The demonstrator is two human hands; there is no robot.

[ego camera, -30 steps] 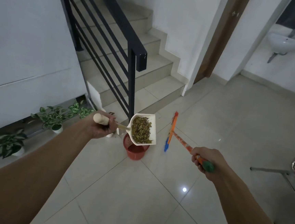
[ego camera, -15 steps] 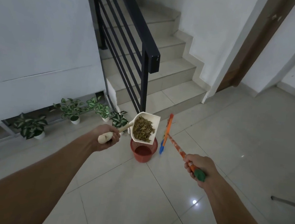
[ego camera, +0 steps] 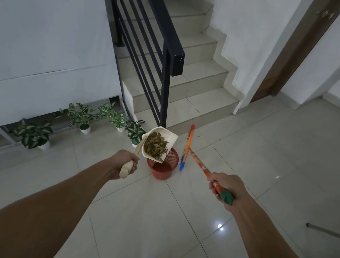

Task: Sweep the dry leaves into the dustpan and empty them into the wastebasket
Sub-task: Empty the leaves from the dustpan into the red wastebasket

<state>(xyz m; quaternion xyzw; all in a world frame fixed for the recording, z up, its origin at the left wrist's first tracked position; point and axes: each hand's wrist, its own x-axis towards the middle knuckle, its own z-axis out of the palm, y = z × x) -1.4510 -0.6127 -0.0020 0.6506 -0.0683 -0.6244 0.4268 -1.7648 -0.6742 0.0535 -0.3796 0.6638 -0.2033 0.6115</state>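
Note:
My left hand [ego camera: 125, 164] grips the pale handle of a cream dustpan [ego camera: 169, 137], which is tilted steeply with its lip pointing down over a red mesh wastebasket [ego camera: 168, 171] on the floor. A pile of dry brown leaves [ego camera: 155, 146] lies in the pan, sliding toward the lip. My right hand [ego camera: 224, 187] holds the green-capped end of an orange broom handle [ego camera: 200, 164]. The broom's orange and blue head [ego camera: 187, 149] stands just right of the wastebasket.
Several small potted plants [ego camera: 81, 117] line the wall at the left. A staircase [ego camera: 189, 85] with a black railing [ego camera: 167, 52] rises right behind the wastebasket. A brown door [ego camera: 290, 57] is at the right, and a metal chair leg [ego camera: 328, 232] lies at the right edge.
My left hand has turned the dustpan from nearly level to steeply tipped over the wastebasket, and the leaves have shifted toward its lip. The broom stayed beside the basket.

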